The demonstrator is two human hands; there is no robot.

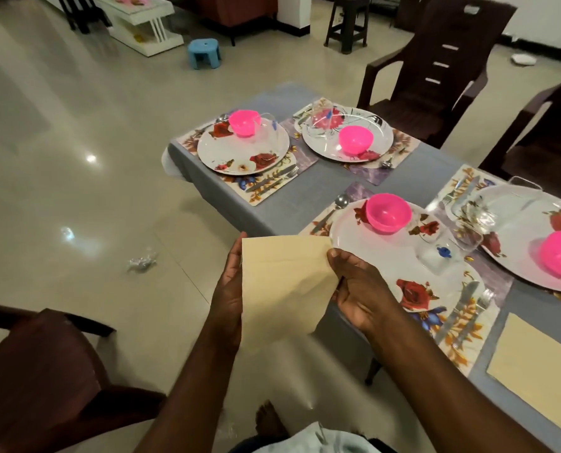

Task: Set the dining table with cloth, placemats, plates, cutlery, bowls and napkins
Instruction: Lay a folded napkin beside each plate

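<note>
Between both hands, cream napkin (282, 282)

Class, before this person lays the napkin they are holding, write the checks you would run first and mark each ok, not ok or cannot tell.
1. Napkin held by both the left hand and the right hand: ok.
2. Napkin folded flat and even: not ok, lower edge slants.
3. Nearest plate sits on its placemat with a pink bowl: ok.
4. Bare cloth free beside that setting: cannot tell.
5. Second napkin already on the table: ok.
</note>
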